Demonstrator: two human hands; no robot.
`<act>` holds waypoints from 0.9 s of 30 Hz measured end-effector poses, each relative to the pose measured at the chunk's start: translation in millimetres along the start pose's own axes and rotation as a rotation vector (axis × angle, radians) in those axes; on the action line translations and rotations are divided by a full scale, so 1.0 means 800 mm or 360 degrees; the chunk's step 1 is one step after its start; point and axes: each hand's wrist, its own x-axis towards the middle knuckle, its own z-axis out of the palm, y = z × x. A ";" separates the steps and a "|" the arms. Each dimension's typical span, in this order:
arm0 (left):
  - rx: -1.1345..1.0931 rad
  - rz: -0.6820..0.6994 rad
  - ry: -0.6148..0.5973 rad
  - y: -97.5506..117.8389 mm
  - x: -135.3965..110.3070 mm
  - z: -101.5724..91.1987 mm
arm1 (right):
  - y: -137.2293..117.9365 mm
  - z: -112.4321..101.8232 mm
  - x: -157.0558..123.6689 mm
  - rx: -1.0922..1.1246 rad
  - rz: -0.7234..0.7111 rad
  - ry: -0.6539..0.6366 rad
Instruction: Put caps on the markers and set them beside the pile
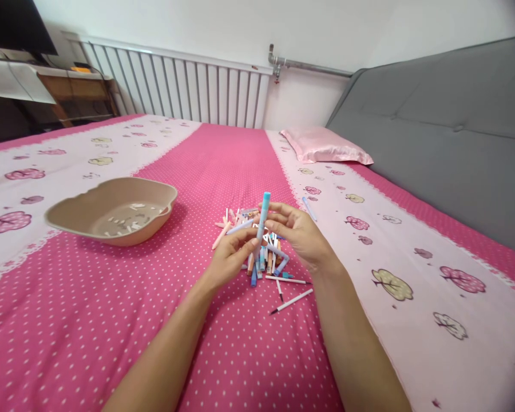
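A light-blue marker (264,215) with a brighter blue cap end stands nearly upright between my hands, above a heap of pens. My left hand (234,250) pinches its lower part between thumb and fingers. The fingertips of my right hand (298,234) are closed at its upper part, from the right side. Below them lies the pile of marker parts (266,257), with blue, orange and pinkish barrels, caps and thin white sticks. Several white sticks with dark tips (290,302) lie at the near side of the pile.
A beige plastic basin (111,229) holding small white pieces (129,227) stands on the bed at left. One blue-lilac tube (309,209) lies right of the pile. A pink pillow (326,146) and grey headboard (438,120) are beyond; a radiator (175,77) lines the wall.
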 end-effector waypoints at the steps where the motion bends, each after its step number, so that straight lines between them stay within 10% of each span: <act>1: -0.0010 -0.0007 -0.0007 -0.001 0.000 0.000 | 0.000 0.000 0.000 -0.0010 0.0007 0.0017; 10: -0.0033 -0.0020 0.0046 -0.001 0.001 0.002 | 0.003 0.001 0.000 -0.0318 -0.0043 0.0203; 18: -0.0051 -0.0024 -0.0133 0.007 -0.001 0.001 | -0.008 0.004 -0.007 0.0096 0.0102 -0.0279; 27: -0.0082 -0.0066 -0.0104 0.002 0.000 -0.001 | 0.002 0.001 -0.002 0.0013 0.0139 -0.0017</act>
